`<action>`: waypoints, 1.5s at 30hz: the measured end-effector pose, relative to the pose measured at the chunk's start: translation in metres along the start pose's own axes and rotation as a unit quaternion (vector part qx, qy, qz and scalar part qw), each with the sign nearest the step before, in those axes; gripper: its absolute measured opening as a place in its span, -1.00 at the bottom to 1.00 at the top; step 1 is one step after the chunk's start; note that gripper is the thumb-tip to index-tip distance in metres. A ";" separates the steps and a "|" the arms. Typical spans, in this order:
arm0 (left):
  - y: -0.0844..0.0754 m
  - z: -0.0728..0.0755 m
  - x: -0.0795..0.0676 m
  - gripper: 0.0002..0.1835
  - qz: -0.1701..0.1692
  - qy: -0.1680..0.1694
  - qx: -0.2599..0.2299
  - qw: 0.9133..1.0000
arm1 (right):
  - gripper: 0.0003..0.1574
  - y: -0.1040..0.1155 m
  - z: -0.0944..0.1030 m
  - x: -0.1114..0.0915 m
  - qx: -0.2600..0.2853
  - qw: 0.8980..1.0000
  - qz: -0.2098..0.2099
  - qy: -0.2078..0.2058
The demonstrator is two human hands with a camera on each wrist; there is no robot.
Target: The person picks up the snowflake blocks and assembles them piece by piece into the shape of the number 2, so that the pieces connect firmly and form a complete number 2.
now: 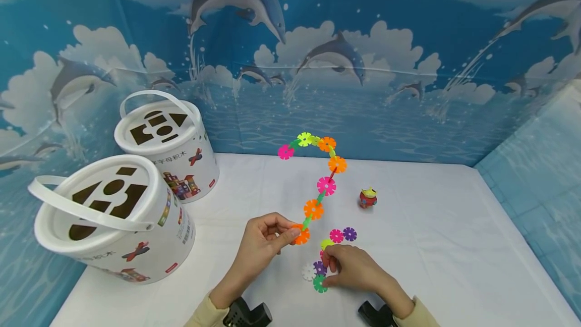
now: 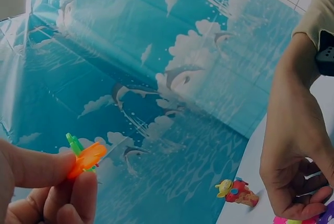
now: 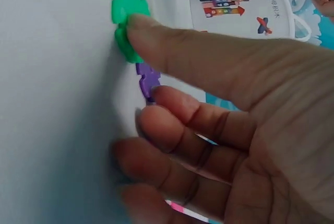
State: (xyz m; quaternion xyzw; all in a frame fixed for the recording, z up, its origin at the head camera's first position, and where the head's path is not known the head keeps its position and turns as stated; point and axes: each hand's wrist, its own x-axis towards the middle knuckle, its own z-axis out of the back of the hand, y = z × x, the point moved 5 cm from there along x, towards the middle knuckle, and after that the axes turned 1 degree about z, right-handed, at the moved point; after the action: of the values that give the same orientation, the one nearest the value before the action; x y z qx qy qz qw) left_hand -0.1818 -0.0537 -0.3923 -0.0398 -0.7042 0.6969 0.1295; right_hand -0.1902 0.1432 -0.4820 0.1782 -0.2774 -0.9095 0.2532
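Right hand [image 1: 356, 268], grip spread, should steady the green disc [image 1: 320, 284] at eight o'clock lightly while the left hand [image 1: 264, 242] pinches an orange disc [image 1: 303, 237].

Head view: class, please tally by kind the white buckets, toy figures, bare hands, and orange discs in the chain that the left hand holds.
White buckets: 2 (near bucket, far bucket)
Toy figure: 1
Bare hands: 2 (left hand, right hand)
Orange discs: 4
Total: 9
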 end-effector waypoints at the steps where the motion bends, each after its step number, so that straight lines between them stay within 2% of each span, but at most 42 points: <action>1: 0.000 0.000 0.000 -0.88 0.001 -0.002 0.003 1.000 | -0.51 0.001 0.000 0.000 0.004 1.000 -0.003 0.005; 6: -0.001 0.002 0.000 -0.87 0.011 -0.005 0.006 1.000 | -0.47 0.004 -0.003 0.000 0.011 1.000 -0.007 0.017; 16: -0.002 0.003 0.000 -0.86 0.006 -0.001 0.008 1.000 | -0.59 0.004 -0.006 -0.002 0.037 0.999 0.003 0.020; 22: -0.001 0.003 0.001 -0.87 0.011 -0.001 0.010 1.000 | -0.48 0.008 -0.009 0.000 0.039 0.999 0.014 -0.015; 27: -0.001 0.003 0.001 -0.86 0.013 0.000 0.007 1.000 | -0.48 0.011 -0.009 -0.001 0.032 0.999 0.023 -0.031; 31: 0.000 0.003 0.001 -0.86 0.016 -0.002 0.010 1.000 | -0.50 0.012 -0.009 -0.001 0.042 0.999 0.026 -0.018; 35: 0.000 0.003 0.001 -0.86 0.013 -0.004 0.006 1.000 | -0.58 0.010 -0.006 0.000 0.077 0.996 0.033 0.011; 37: 0.000 0.003 0.001 -0.85 0.009 -0.001 -0.003 1.000 | -0.63 0.012 -0.002 -0.002 0.108 0.993 0.047 0.017; 40: -0.001 0.003 0.002 -0.83 0.002 0.006 -0.019 1.000 | -0.68 0.018 0.012 -0.005 0.169 0.983 0.066 0.000; 42: -0.001 0.002 0.002 -0.82 0.001 0.010 -0.029 1.000 | -0.70 0.027 0.027 -0.008 0.218 0.972 0.077 -0.035; 45: -0.001 0.003 0.002 -0.81 0.012 0.010 -0.036 0.999 | -0.73 0.041 0.050 -0.015 0.278 0.950 0.098 -0.102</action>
State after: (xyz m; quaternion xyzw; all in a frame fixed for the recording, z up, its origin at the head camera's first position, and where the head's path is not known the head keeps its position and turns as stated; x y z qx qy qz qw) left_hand -0.1842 -0.0557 -0.3915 -0.0596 -0.7268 0.6725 0.1266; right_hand -0.1866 0.1424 -0.4155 0.1200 -0.5597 -0.7802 0.2522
